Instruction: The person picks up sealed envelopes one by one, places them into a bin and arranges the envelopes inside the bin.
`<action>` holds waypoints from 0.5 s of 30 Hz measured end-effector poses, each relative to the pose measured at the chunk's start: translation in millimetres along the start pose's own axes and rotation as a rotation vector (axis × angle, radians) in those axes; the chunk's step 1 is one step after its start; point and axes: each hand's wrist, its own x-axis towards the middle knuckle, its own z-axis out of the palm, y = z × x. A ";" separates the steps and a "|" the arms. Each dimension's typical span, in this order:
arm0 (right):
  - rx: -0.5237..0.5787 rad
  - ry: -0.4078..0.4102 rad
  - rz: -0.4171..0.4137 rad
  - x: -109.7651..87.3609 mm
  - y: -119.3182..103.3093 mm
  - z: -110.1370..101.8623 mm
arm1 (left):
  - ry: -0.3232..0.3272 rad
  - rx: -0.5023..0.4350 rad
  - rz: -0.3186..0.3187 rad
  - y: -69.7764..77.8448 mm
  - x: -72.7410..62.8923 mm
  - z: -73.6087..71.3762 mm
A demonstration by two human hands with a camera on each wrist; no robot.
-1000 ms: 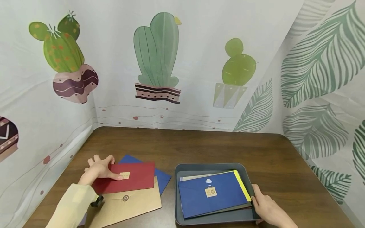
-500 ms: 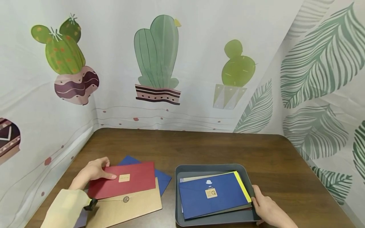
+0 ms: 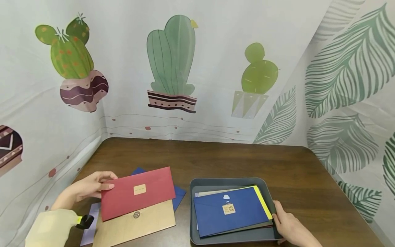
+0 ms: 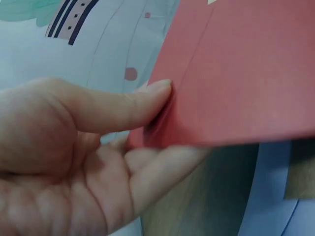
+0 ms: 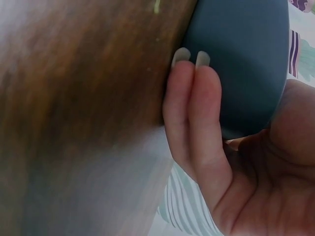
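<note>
My left hand pinches the left edge of a red envelope between thumb and fingers. In the left wrist view the thumb presses on top of the red envelope while the fingers lie beneath it. Below it is a kraft-coloured envelope with a round seal; a blue envelope and a lilac envelope show at the sides. My right hand grips the right side of a dark grey tray. In the right wrist view, fingers lie along the tray's outer wall.
Inside the tray lies a stack of envelopes, with a blue envelope bearing a gold label on top and a yellow edge showing beside it. The brown wooden table meets a cactus-printed cloth at the back.
My left hand has shifted left to the red envelope's edge and picked it up; the envelope now tilts above the others, and more of the lilac one shows. The right hand has stayed on the tray.
</note>
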 end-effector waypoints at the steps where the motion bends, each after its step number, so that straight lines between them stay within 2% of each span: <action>1: 0.001 0.000 0.000 -0.1 0.1 0.1 | -0.050 -0.044 0.012 -0.8 -1.9 -1.7; 3: 0.001 0.002 0.003 -0.1 0.0 0.5 | -0.132 -0.116 0.030 -1.8 -6.3 -3.7; 7: 0.008 -0.006 0.006 0.3 -0.2 0.4 | -0.222 -0.174 0.036 -3.7 -13.3 -3.8; 11: 0.017 -0.014 0.006 0.9 0.3 0.3 | -0.274 -0.200 0.065 -4.7 -15.6 -3.2; 15: 0.011 -0.009 0.004 0.9 1.0 0.7 | -0.293 -0.219 0.106 -5.1 -13.8 -2.0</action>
